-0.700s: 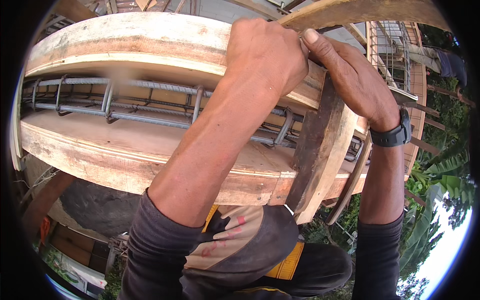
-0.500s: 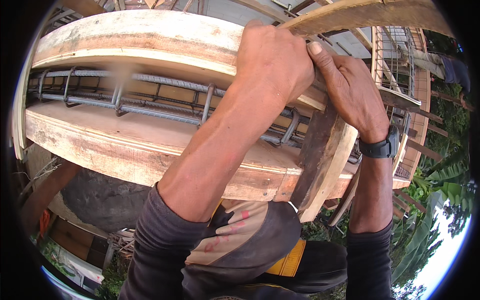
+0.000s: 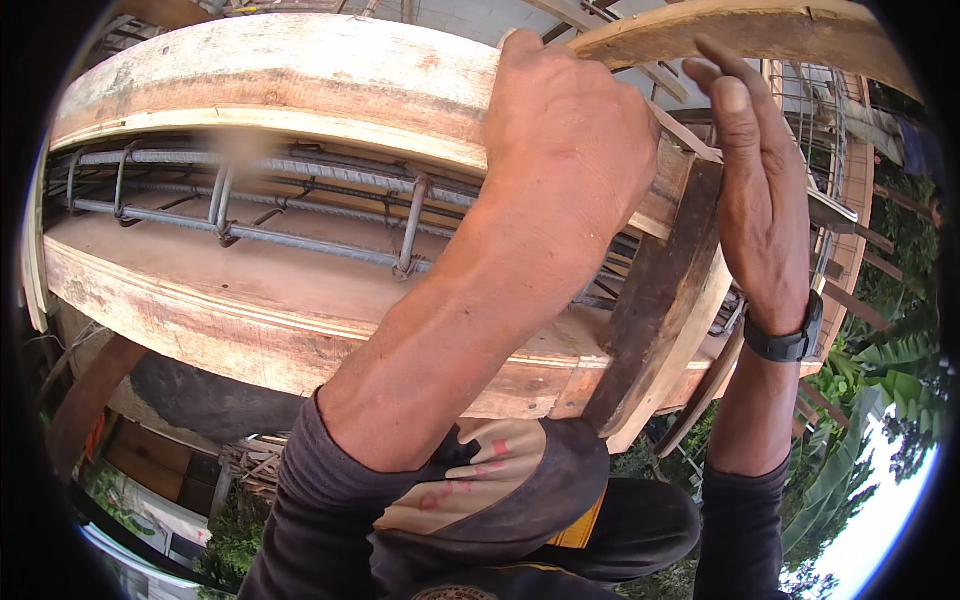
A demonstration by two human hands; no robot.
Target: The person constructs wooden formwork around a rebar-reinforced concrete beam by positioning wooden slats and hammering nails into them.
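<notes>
My left hand [image 3: 575,130] is closed in a fist over the top edge of the far formwork board [image 3: 300,75]. What its fingers wrap round is hidden beneath it. Just beyond the knuckles, a long wooden beam [image 3: 740,40] runs off to the right. My right hand [image 3: 760,190], with a dark band [image 3: 785,340] at the wrist, is raised on the right with fingers stretched, apart from the left. Between the hands and my knees stands a dark wooden brace [image 3: 655,300] across the formwork. Nothing shows in the right hand.
A steel rebar cage [image 3: 270,225] lies in the trough between the far board and the near formwork board [image 3: 200,310]. My bent leg [image 3: 510,480] is close below. Wire mesh [image 3: 830,110] and a person's dark clothing [image 3: 915,145] are at the far right, above plants [image 3: 880,350].
My right hand has come away from the left fist, moving right with its fingers extending. The left fist stays closed at the far board. The view has shifted slightly.
</notes>
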